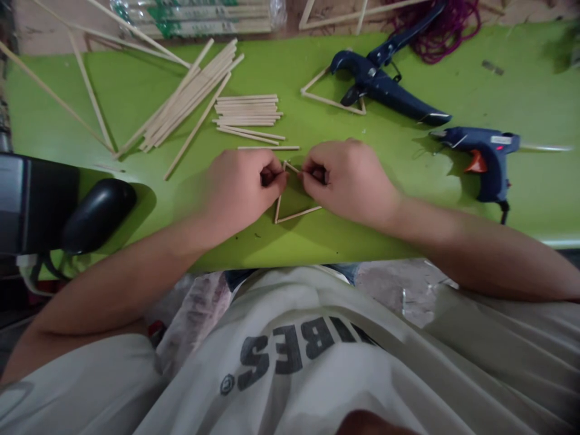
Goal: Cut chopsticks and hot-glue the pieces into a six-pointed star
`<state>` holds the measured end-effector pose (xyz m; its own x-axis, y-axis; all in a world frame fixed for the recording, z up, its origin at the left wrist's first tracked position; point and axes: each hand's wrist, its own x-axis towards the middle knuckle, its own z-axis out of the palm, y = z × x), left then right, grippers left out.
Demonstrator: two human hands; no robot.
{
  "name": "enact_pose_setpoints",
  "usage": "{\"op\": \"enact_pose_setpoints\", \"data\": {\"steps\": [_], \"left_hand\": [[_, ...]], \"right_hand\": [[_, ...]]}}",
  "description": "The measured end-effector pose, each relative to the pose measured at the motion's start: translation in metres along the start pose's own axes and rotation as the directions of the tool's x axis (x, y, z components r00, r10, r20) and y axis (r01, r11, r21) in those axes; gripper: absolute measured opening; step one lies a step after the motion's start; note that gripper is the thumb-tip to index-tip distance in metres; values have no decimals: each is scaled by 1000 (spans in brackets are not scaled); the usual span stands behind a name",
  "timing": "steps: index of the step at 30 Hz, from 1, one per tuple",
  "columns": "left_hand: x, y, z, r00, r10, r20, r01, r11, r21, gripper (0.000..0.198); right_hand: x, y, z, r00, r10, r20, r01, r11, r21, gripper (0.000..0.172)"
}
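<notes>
1. Your left hand point(244, 187) was at the centre of the frame, its grip pinched on the upper-left corner of the small stick triangle point(298, 214).
2. Your right hand point(347, 181) was just right of it, its grip closed on the triangle's short upper stick.
3. The triangle lay between and below both grips, over the green worktop point(453, 78), its lower-left corner uncovered and its right end hidden beneath your right hand.
4. One loose stick point(269, 148) lay just above your hands, under the short sticks point(247, 112) at upper centre.
5. The cutter point(380, 90) lay at upper right, the glue gun point(492, 145) below it.
</notes>
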<state>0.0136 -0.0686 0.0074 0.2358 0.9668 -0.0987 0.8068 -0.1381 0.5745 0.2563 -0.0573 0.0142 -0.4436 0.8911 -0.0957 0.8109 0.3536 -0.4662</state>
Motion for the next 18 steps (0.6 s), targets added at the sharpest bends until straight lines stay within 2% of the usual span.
{"op": "enact_pose_setpoints", "data": {"steps": [18], "left_hand": [[2, 2, 1, 1000, 14, 0, -14, 1000, -24, 20]], "right_hand": [[-1, 0, -1, 1000, -21, -15, 22, 998, 53, 23]]}}
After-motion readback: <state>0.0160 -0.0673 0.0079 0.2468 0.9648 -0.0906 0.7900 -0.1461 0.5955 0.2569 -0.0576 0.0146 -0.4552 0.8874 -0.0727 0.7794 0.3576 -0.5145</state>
